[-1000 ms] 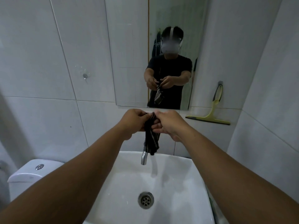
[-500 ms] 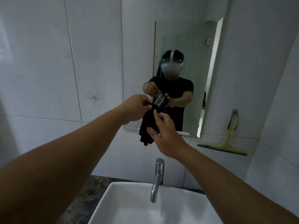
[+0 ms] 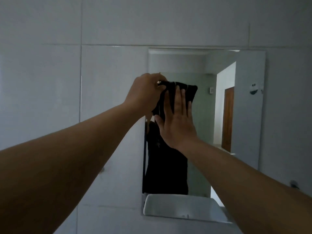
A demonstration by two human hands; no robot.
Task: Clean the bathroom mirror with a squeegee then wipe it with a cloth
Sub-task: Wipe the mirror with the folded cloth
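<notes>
So you've got the dark cloth (image 3: 190,93) up against the mirror (image 3: 246,102), near its upper left. Your left hand (image 3: 145,93) pinches the cloth's top corner while your right hand (image 3: 177,125) lies flat, fingers (image 3: 177,97) spread over it.

The tiled wall (image 3: 50,81) is the carrying surface, pale grey with visible grout lines. A frameless rectangular mirror (image 3: 249,115) is fixed flat against it, right of centre. A dark cloth (image 3: 190,92) lies spread against the upper left part of the glass. A small fitting (image 3: 293,184) is mounted on the tiles just right of the mirror's lower edge, too blurred to identify.
</notes>
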